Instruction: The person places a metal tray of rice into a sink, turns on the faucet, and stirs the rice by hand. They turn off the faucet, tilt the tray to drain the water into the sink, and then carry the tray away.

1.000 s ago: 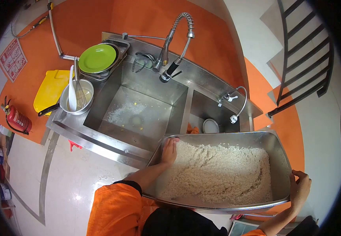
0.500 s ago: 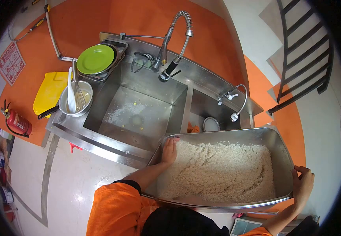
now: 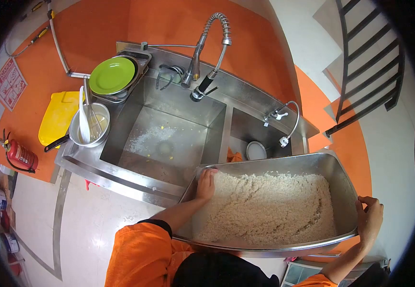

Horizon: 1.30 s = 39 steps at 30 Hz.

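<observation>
A large rectangular metal pan (image 3: pixel 308 162) holds a broad layer of pale, wet-looking grains (image 3: pixel 269 205), possibly rice. It is close in front of my body, its far side over the sink counter's front edge at the right. My left hand (image 3: pixel 206 184) grips the pan's left end, with the fingers over the inner side. At the opposite end, my right hand (image 3: pixel 370 217) is closed on the right rim. The pan hides part of the small basin (image 3: pixel 279 149). Under the tall spring faucet (image 3: pixel 221 43), the large basin (image 3: pixel 164 138) has white grains and yellow bits on its floor.
Left on the counter are a pot (image 3: pixel 103 111) with a whisk and white spoon, and a green plate (image 3: pixel 113 75) on stacked trays. Beyond are a yellow container (image 3: pixel 59 115) and a fire extinguisher (image 3: pixel 22 155). A black railing (image 3: pixel 367 74) stands at the right.
The view has shifted slightly, so the sink and counter items appear a little further left. Both hands keep their hold on the pan, and the grains look unchanged.
</observation>
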### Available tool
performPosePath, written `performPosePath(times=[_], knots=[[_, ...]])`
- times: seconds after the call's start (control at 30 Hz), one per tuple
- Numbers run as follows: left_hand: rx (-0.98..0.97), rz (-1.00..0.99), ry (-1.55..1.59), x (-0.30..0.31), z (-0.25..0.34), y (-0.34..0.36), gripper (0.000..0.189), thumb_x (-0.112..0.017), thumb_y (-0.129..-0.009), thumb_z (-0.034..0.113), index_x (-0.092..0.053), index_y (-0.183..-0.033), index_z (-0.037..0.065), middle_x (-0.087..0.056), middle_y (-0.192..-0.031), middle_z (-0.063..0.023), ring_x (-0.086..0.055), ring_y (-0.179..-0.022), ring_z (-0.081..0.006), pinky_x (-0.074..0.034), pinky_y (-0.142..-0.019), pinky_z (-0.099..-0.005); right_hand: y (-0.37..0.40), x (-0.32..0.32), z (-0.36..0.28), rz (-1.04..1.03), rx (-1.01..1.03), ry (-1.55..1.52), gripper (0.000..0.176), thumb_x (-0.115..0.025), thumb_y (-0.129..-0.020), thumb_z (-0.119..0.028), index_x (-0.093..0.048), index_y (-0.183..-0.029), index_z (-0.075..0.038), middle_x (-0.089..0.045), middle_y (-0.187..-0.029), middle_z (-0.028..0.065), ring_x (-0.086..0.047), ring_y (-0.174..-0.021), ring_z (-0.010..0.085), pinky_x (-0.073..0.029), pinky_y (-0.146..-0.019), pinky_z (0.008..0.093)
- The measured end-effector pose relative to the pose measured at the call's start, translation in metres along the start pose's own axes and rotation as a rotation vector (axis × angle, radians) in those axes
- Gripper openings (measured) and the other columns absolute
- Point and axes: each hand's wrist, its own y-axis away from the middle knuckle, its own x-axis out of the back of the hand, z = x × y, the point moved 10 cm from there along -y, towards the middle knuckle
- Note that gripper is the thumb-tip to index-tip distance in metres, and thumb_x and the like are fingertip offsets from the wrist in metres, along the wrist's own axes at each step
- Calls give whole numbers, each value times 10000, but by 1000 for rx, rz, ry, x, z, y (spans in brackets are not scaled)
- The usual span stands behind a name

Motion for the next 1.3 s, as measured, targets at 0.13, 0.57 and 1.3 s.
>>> performPosePath(times=[0.13,0.57,1.3], knots=[[-34,9,16,1,3,-1,206,-367,-936,123,-544,-973,25,-543,-984,-145,-515,-975,-324,-393,-870,-390,0,0,0,10,3,0,163,-669,-778,-139,-654,-904,-37,-628,-877,70,-497,-713,224,-428,-703,345],[18,-12,24,1,4,-2,206,-372,-940,125,-551,-978,30,-553,-971,-153,-527,-963,-329,-404,-857,-393,-3,-3,-1,-26,-8,44,160,-656,-784,-161,-653,-895,-46,-629,-873,68,-512,-739,235,-431,-710,359],[-44,-11,8,-2,3,-4,228,-357,-949,139,-546,-979,17,-552,-968,-172,-527,-955,-344,-405,-854,-399,-7,10,-23,-6,9,63,161,-657,-778,-157,-682,-886,-41,-653,-813,109,-571,-677,271,-455,-672,385]])
